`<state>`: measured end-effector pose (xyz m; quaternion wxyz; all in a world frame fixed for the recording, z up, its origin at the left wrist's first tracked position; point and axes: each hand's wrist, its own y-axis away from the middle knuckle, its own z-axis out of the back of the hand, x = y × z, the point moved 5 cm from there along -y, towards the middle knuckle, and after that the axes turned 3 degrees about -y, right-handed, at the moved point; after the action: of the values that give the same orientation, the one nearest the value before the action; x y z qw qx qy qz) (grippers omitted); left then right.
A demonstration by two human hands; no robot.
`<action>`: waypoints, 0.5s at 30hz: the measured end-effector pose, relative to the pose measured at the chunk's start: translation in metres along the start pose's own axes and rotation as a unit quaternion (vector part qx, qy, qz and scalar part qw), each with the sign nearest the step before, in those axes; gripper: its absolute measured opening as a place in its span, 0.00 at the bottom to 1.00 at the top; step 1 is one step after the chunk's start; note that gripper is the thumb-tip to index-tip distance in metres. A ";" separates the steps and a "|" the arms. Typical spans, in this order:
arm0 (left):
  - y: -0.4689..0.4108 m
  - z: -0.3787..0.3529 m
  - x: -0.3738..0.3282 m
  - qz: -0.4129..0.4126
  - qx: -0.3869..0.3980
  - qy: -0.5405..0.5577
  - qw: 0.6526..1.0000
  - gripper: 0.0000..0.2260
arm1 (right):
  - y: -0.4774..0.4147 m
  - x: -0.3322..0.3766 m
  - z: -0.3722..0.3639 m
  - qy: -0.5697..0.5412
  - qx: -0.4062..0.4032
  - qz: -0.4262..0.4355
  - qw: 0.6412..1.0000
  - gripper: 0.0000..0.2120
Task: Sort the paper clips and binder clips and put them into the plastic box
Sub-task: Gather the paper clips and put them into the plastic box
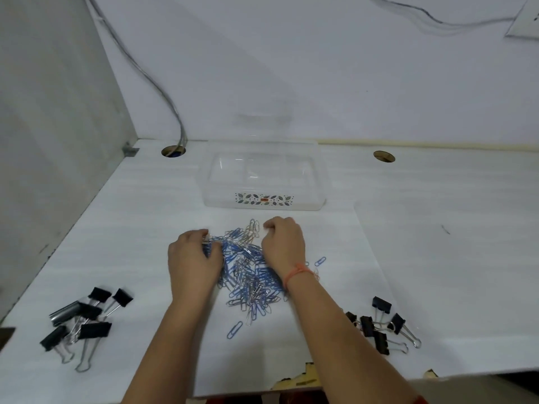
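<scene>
A heap of blue and silver paper clips (248,275) lies in the middle of the white table. My left hand (194,258) curls round the heap's left side and my right hand (283,246) curls round its right side, fingers bent into the clips. Large black binder clips (84,319) lie in a group at the near left, small black binder clips (382,325) at the near right. The clear plastic box (264,196), with a leaf pattern on its front, stands behind the heap; it looks empty.
Two round cable holes (173,151) (384,156) open in the table near the back wall, with cables running up from the left one. A grey partition stands on the left. The table's front edge is chipped near my right arm.
</scene>
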<state>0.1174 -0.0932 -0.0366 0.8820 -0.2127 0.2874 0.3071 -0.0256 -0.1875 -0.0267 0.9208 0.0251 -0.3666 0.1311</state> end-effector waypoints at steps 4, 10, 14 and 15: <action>-0.010 -0.003 -0.001 0.014 0.019 0.069 0.997 0.14 | -0.006 0.009 -0.010 0.053 0.071 0.026 0.996 0.19; -0.015 -0.008 0.000 0.017 0.025 0.109 0.994 0.17 | -0.018 0.014 -0.015 0.001 0.079 0.018 0.997 0.19; -0.022 -0.010 0.003 0.030 0.025 0.126 0.991 0.18 | -0.021 0.024 -0.028 0.036 0.133 0.056 0.989 0.21; -0.025 -0.009 0.002 0.032 0.020 0.122 0.992 0.18 | -0.023 0.027 -0.030 0.038 0.140 0.059 0.988 0.21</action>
<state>0.1319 -0.1151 -0.0396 0.8341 -0.2215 0.4055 0.3013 0.0189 -0.1991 -0.0292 0.9123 0.1269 -0.3100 0.2357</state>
